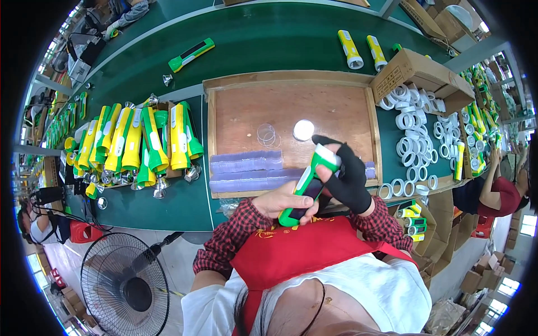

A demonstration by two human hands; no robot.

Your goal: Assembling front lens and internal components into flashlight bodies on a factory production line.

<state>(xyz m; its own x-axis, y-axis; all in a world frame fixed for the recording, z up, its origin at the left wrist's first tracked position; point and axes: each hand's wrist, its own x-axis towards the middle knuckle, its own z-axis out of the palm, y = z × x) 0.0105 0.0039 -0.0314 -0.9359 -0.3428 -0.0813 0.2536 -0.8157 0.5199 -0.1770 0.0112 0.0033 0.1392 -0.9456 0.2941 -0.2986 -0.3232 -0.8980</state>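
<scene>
A green flashlight with a dark panel (310, 193) is held tilted in front of my red apron. My bare left hand (283, 200) is wrapped round its lower body. My right hand (352, 182), in a black glove with bare fingertips, grips the head end, where a white ring (325, 152) sits; the fingers partly cover it. Just beyond lies a shallow wooden tray (291, 77). Inside it are rows of stacked clear lenses (246, 162), a few loose clear lenses (267, 134) and a bright white round piece (303, 130).
Left of the tray stand yellow and green flashlight bodies (131, 137), with shiny reflectors (160, 187) around them. White rings (412, 137) spill from a cardboard box (417, 73) at right. More flashlights (350, 50) lie on the green belt beyond. A fan (124, 285) stands lower left; a person (499, 190) works at far right.
</scene>
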